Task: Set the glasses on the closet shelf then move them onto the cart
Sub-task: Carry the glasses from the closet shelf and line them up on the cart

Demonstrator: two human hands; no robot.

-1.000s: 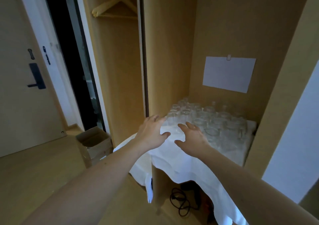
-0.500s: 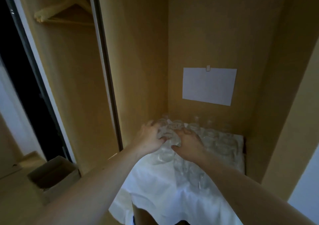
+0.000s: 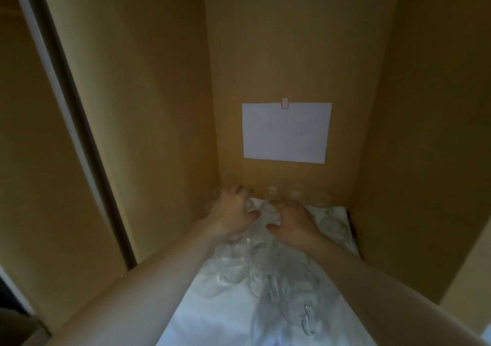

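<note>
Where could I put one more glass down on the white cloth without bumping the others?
The near left of the white cloth, between the left forearm and the glasses, looks bare. The back is crowded: the left hand and right hand reach among glasses by the wall.

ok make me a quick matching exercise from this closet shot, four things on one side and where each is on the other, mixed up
Things:
1. white paper sheet
2. white cloth
3. left hand
4. right hand

Places:
A. over the glasses near the left closet wall
B. clipped to the back wall
C. spread on the shelf under the glasses
D. over the glasses nearer the middle of the shelf

Pairs: 1-B, 2-C, 3-A, 4-D
</note>
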